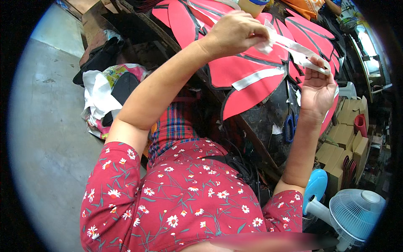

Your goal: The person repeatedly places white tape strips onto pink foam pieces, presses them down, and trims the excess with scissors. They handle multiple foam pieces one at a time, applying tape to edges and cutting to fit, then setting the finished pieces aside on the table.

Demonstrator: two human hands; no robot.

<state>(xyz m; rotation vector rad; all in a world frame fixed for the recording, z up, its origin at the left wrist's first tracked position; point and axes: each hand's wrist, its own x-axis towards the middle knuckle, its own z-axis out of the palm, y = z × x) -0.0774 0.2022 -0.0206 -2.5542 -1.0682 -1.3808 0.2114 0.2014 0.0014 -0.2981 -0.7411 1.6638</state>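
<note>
A white tape-like strip [296,47] is stretched between my two hands above the work table. My left hand [240,35] pinches its crumpled end between thumb and fingers. The other end lies in my right hand [317,86], palm up, with the fingers curled against it. Beneath them, several coral-red, leaf-shaped flat pieces [228,72] with black edging cover the dark table [263,122]. Another white strip [258,79] lies along one of these pieces. Blue-handled scissors [289,127] rest on the table, nearest my right forearm.
A tub with a blue lid [252,6] stands at the far edge of view. Cardboard boxes [342,138] and a blue-and-white fan [357,214] are at the right. To the left, a bundle of white and patterned cloth [98,96] sits beside the grey floor [50,138].
</note>
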